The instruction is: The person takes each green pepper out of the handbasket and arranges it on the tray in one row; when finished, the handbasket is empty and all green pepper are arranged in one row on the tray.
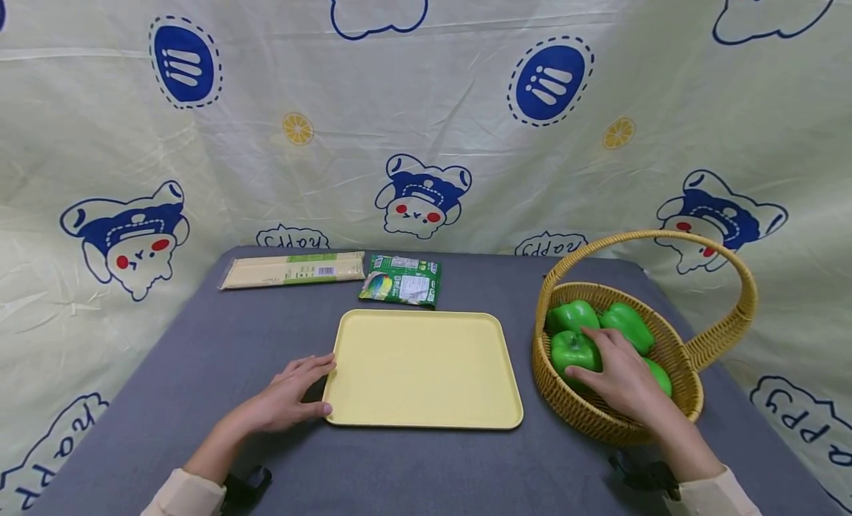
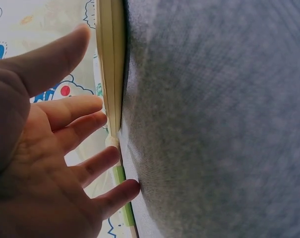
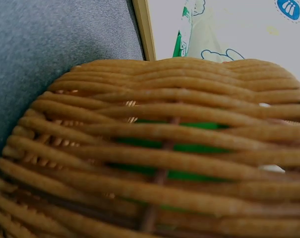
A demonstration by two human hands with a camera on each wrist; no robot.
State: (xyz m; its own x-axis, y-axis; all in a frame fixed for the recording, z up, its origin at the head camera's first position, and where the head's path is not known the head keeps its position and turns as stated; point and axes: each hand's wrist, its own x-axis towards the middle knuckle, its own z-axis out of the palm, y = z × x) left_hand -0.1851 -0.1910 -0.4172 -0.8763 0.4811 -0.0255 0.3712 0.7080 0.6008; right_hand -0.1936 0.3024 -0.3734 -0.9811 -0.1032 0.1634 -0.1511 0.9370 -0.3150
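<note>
A pale yellow rectangular tray [image 1: 426,372] lies flat on the table. My left hand [image 1: 286,398] is at its left edge, the thumb and fingers spread and fairly straight against the rim; in the left wrist view the palm of that hand [image 2: 50,148] faces the tray's side [image 2: 111,59]. To the right stands a wicker basket [image 1: 579,420] with a tall handle, holding several green bell peppers [image 1: 626,324]. Reaching inside it, my right hand [image 1: 622,375] grips the front-left bell pepper [image 1: 572,353] between thumb and fingers. Basket weave [image 3: 154,148] hides this hand in the right wrist view.
Behind the tray lie a long beige packet [image 1: 293,270] with a green label and a green printed packet [image 1: 401,281]. A grey cloth [image 1: 426,472] covers the table. A patterned curtain [image 1: 426,94] hangs behind it. The basket's handle [image 1: 739,309] arches over its right side.
</note>
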